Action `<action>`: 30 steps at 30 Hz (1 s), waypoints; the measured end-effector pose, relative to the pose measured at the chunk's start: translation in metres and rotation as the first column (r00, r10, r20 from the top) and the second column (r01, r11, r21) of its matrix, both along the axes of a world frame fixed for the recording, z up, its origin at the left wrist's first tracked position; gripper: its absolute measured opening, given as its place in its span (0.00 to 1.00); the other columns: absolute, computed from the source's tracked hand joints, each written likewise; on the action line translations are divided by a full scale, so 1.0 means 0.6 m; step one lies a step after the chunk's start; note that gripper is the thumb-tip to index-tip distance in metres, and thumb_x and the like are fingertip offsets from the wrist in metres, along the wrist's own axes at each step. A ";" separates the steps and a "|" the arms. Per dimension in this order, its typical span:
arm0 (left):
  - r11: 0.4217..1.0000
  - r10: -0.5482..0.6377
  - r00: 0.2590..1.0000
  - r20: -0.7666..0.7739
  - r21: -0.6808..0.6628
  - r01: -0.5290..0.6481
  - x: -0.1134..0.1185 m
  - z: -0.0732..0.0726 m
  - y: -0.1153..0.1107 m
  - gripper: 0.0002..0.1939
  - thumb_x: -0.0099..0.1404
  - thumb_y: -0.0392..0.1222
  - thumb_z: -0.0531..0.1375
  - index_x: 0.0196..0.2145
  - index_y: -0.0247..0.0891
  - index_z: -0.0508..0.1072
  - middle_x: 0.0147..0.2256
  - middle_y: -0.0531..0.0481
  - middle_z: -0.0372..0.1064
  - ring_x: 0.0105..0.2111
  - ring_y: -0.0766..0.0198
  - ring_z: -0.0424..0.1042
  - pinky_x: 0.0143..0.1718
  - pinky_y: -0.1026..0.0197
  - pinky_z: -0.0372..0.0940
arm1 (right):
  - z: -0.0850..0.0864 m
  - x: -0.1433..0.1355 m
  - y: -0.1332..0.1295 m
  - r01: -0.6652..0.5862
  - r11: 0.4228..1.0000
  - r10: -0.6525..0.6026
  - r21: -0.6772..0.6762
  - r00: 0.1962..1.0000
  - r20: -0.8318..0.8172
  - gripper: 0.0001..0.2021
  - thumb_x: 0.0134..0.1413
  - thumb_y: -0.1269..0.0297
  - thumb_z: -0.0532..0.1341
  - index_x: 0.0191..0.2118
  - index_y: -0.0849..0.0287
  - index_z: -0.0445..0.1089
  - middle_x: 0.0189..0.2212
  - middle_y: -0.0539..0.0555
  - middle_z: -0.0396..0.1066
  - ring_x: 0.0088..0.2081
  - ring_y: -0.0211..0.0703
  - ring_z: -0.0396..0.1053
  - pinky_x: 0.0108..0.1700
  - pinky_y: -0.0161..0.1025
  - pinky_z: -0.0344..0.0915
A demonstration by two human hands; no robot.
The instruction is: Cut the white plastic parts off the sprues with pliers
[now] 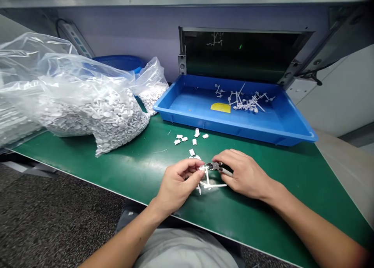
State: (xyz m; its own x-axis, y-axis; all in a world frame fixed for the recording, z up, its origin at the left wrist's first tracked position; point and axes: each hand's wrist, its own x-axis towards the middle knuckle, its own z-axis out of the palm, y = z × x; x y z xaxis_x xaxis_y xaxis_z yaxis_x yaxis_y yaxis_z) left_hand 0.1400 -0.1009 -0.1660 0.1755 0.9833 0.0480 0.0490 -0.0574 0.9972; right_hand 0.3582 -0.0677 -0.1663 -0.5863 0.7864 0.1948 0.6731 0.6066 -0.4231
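Observation:
Between the fingers of my left hand [180, 182] is a small white part at the end of a branching white plastic sprue [214, 185]. My right hand [244, 174] is closed around a pair of side cutters [219, 167], whose jaws are at the sprue beside my left fingertips. Whether the jaws are fully closed is too small to make out. Several small white plastic pieces [191, 152] lie loose on the green mat just beyond my left hand.
A blue tray [204, 125] behind my hands holds a heap of white sprues [248, 103] and a yellow piece [221, 107]. Clear bags of white parts [117, 119] stand on the left of the green table [117, 170]. A dark opening [239, 59] is behind the tray, under a shelf.

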 end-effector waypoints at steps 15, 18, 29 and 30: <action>0.998 0.055 0.997 -0.052 0.035 -0.053 -0.004 -0.007 -0.006 0.10 0.62 0.43 0.64 0.39 0.36 0.77 0.32 0.48 0.74 0.31 0.65 0.71 0.32 0.67 0.67 | -0.002 -0.011 -0.010 0.024 0.999 -0.025 0.023 0.998 0.049 0.15 0.54 0.71 0.58 0.48 0.54 0.67 0.39 0.52 0.71 0.38 0.45 0.65 0.42 0.41 0.61; 0.998 0.050 0.997 -0.066 0.031 -0.048 -0.006 -0.008 -0.005 0.10 0.63 0.43 0.63 0.40 0.36 0.77 0.32 0.49 0.74 0.30 0.65 0.71 0.32 0.66 0.67 | -0.005 -0.013 -0.014 0.051 0.998 -0.052 0.022 0.995 0.086 0.13 0.55 0.71 0.58 0.46 0.55 0.69 0.35 0.52 0.71 0.37 0.45 0.65 0.40 0.40 0.60; 0.997 0.075 0.992 -0.104 -0.011 -0.077 0.001 -0.009 0.010 0.08 0.64 0.43 0.62 0.39 0.38 0.76 0.31 0.53 0.73 0.29 0.69 0.70 0.31 0.69 0.64 | 0.001 -0.001 0.005 0.097 0.977 -0.094 -0.189 0.995 0.021 0.11 0.56 0.69 0.56 0.42 0.51 0.73 0.35 0.49 0.73 0.36 0.41 0.69 0.39 0.36 0.61; 0.996 0.087 0.992 -0.087 -0.015 -0.088 0.003 -0.008 0.010 0.08 0.64 0.43 0.62 0.39 0.37 0.76 0.31 0.53 0.73 0.29 0.69 0.70 0.31 0.69 0.65 | 0.004 0.001 0.006 0.113 0.974 -0.109 -0.194 0.994 0.030 0.11 0.55 0.69 0.57 0.42 0.52 0.73 0.34 0.49 0.73 0.35 0.41 0.69 0.39 0.36 0.61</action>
State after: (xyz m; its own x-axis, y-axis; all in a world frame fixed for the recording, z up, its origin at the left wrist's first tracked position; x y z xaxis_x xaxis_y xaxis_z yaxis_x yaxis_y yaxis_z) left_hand 0.1417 -0.0948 -0.1706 0.0914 0.9956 0.0179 0.1389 -0.0305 0.9898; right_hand 0.3589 -0.0640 -0.1640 -0.4955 0.8683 0.0207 0.7406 0.4349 -0.5123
